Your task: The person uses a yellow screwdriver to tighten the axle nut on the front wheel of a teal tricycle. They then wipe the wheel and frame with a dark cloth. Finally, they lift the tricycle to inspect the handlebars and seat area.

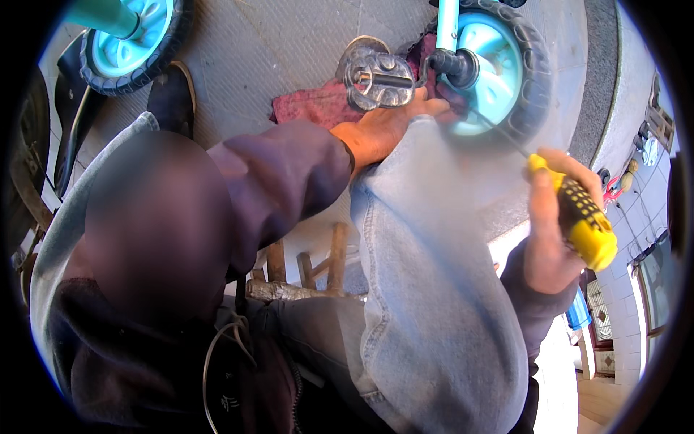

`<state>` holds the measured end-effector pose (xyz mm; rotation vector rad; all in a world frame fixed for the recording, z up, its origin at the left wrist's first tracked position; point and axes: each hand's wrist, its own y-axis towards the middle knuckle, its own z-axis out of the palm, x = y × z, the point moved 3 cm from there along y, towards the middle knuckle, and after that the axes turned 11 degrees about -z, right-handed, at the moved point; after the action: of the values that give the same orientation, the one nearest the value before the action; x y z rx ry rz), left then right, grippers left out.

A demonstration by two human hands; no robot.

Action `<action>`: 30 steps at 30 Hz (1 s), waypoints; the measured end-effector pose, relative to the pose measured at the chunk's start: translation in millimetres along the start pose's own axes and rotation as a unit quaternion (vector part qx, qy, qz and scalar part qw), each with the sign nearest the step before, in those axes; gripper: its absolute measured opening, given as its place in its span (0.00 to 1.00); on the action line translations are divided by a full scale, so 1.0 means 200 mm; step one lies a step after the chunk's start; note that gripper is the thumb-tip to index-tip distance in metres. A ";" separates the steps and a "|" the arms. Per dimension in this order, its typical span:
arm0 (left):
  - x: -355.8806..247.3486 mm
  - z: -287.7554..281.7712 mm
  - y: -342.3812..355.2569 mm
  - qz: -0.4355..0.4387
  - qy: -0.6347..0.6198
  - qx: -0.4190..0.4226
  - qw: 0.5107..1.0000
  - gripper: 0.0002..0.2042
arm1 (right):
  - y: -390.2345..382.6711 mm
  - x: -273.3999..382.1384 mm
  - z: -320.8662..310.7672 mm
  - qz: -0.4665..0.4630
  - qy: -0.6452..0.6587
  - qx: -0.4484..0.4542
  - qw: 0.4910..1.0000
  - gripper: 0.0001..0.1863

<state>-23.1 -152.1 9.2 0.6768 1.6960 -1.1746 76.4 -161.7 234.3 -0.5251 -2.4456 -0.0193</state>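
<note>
Yellow screwdriver (587,220) clasped in right hand (547,239); left hand (382,132) by pedal (382,81), grip unclear; jacket lettering (229,402) white

A few small white marks (229,402) that look like writing are on the dark jacket (144,362), low down in the view; they sit between the thin white cord (208,369) and the zip (297,390); one tiny mark is up higher, and the bigger ones are just below it; they are made of thin lines, too small and blurry to read for sure; no words can be read on the yellow and black screwdriver (578,210) in the right hand (549,242), or on the pedal (394,80).
</note>
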 end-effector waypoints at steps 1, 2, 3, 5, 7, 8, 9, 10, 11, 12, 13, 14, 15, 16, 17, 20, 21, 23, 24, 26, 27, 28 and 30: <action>-0.01 0.00 0.00 0.004 0.008 -0.001 1.000 0.28 | 0.00 0.00 0.00 0.001 0.024 -0.009 1.000 0.10; 0.00 0.01 -0.01 0.008 0.003 -0.009 1.000 0.28 | 0.01 0.00 0.01 0.002 0.048 -0.018 0.999 0.11; 0.01 0.03 -0.01 0.011 -0.001 -0.017 1.000 0.28 | 0.01 -0.02 0.02 0.009 0.036 -0.009 0.999 0.11; 0.01 0.03 0.00 -0.013 0.022 0.000 1.000 0.27 | 0.00 -0.06 0.05 0.020 0.014 0.007 1.000 0.11; 0.00 0.02 0.00 -0.005 0.011 -0.010 1.000 0.26 | 0.01 -0.09 0.08 0.057 0.062 0.027 0.996 0.12; 0.00 0.02 0.00 -0.002 0.005 -0.016 1.000 0.26 | 0.01 -0.11 0.10 0.076 0.086 0.037 0.993 0.12; 0.00 0.02 0.00 -0.010 0.002 -0.012 1.000 0.26 | 0.01 -0.13 0.12 0.069 0.081 0.014 0.994 0.11; -0.01 0.01 -0.01 -0.018 0.001 -0.009 1.000 0.26 | 0.01 -0.13 0.12 0.061 0.067 0.023 0.996 0.11; -0.01 0.00 -0.01 -0.027 -0.001 -0.007 1.000 0.25 | 0.02 -0.12 0.13 0.053 0.052 0.031 0.997 0.10; -0.02 0.00 -0.02 -0.019 0.006 -0.013 1.000 0.25 | 0.02 -0.11 0.14 0.044 0.037 0.040 0.998 0.10; -0.03 0.00 -0.02 -0.013 0.014 -0.022 1.000 0.25 | 0.02 -0.10 0.15 0.009 0.026 0.041 0.999 0.08; -0.04 -0.01 -0.03 -0.007 0.021 -0.030 0.999 0.25 | 0.03 -0.11 0.15 0.008 0.017 0.047 0.999 0.08; -0.04 -0.02 -0.02 -0.009 0.012 -0.027 1.000 0.25 | 0.04 -0.11 0.14 0.007 0.008 0.053 0.999 0.08; -0.05 -0.03 -0.02 -0.011 0.002 -0.023 1.000 0.26 | 0.05 -0.11 0.14 0.007 -0.001 0.059 0.998 0.07; -0.05 -0.03 -0.02 -0.013 -0.008 -0.019 1.000 0.26 | 0.07 -0.10 0.14 0.007 0.010 0.070 0.997 0.06; -0.02 0.00 -0.02 0.004 -0.016 -0.030 0.999 0.26 | 0.12 -0.11 0.15 0.052 0.037 0.086 0.994 0.06; -0.01 0.01 0.00 0.001 -0.001 -0.029 1.000 0.26 | 0.12 -0.10 0.14 0.054 0.028 0.092 0.994 0.06; -0.03 0.00 0.00 -0.009 0.029 -0.025 0.999 0.27 | 0.13 -0.10 0.12 0.044 0.033 0.096 0.994 0.06; -0.05 0.00 -0.01 0.006 0.021 -0.020 1.000 0.27 | 0.13 -0.10 0.11 0.039 0.035 0.098 0.994 0.05; -0.06 -0.01 -0.03 0.033 0.008 -0.013 0.999 0.26 | 0.14 -0.06 0.08 0.050 0.020 0.115 0.992 0.06; -0.06 -0.01 -0.04 0.031 0.007 -0.016 0.999 0.26 | 0.15 -0.04 0.07 0.042 0.002 0.127 0.991 0.07; -0.06 -0.01 -0.04 0.031 0.004 -0.018 0.999 0.26 | 0.16 -0.02 0.05 0.035 -0.017 0.139 0.990 0.07; -0.07 -0.01 -0.04 0.021 0.009 -0.012 1.000 0.26 | 0.16 -0.01 0.04 0.034 -0.024 0.149 0.988 0.08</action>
<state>-26.0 -152.1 25.3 0.7058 1.7000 -1.1197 85.4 -131.9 223.2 -0.4792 -2.4170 0.3856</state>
